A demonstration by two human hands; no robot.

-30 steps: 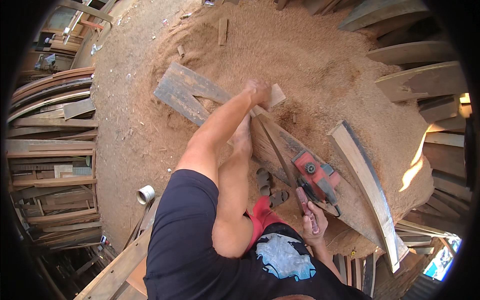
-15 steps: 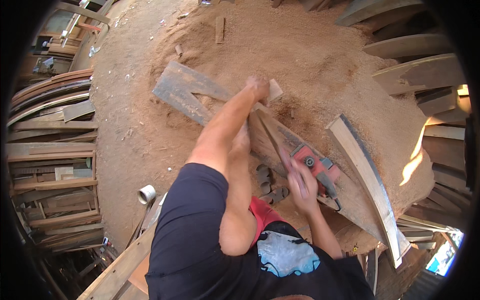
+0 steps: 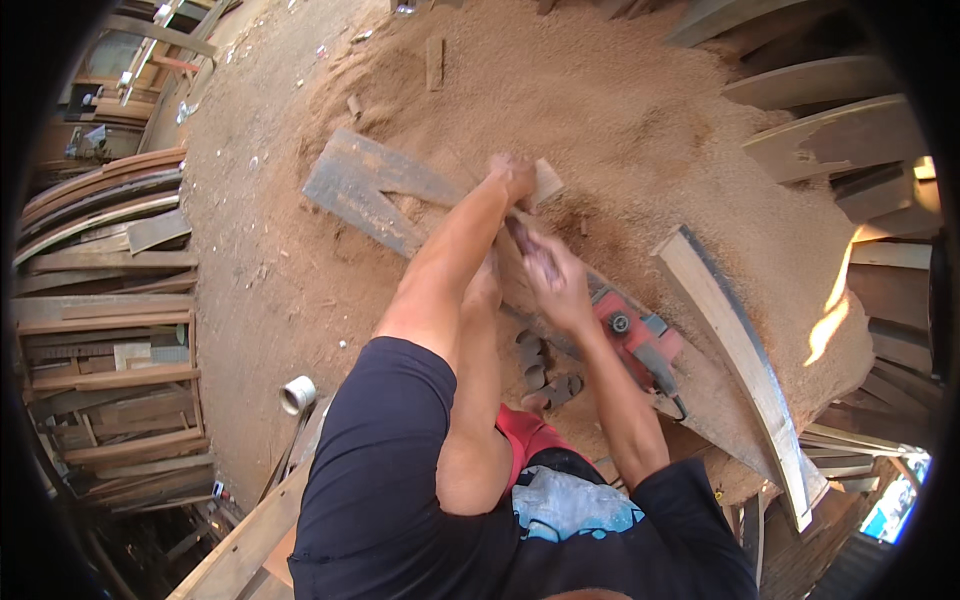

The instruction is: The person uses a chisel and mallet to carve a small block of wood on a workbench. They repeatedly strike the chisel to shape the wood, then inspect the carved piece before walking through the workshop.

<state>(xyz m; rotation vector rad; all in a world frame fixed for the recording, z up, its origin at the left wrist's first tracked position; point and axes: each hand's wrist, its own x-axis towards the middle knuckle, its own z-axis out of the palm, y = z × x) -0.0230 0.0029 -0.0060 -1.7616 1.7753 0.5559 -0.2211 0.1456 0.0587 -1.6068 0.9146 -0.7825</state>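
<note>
My left hand (image 3: 512, 176) is closed on a small pale wood block (image 3: 548, 178) at the upper end of a long plank (image 3: 712, 420). Just below it, my right hand (image 3: 558, 275) grips the reddish handle (image 3: 532, 248) of a long-bladed tool, blurred by motion, whose blade is mostly hidden. A red electric planer (image 3: 628, 332) lies on the plank to the right of my right hand. A weathered notched board (image 3: 355, 170) reaches out to the upper left. My bare leg and foot show beneath my left arm.
Sawdust (image 3: 600, 110) covers the ground. A curved timber (image 3: 730, 340) lies at right. Stacked boards line the left (image 3: 110, 260) and right (image 3: 820, 135). Sandals (image 3: 535, 360) lie below the plank. A white cylindrical container (image 3: 297, 394) stands near a beam (image 3: 240, 530) at lower left.
My right hand has moved up and left with the tool, from beside the planer to just below my left hand. My left hand stays at about the same spot.
</note>
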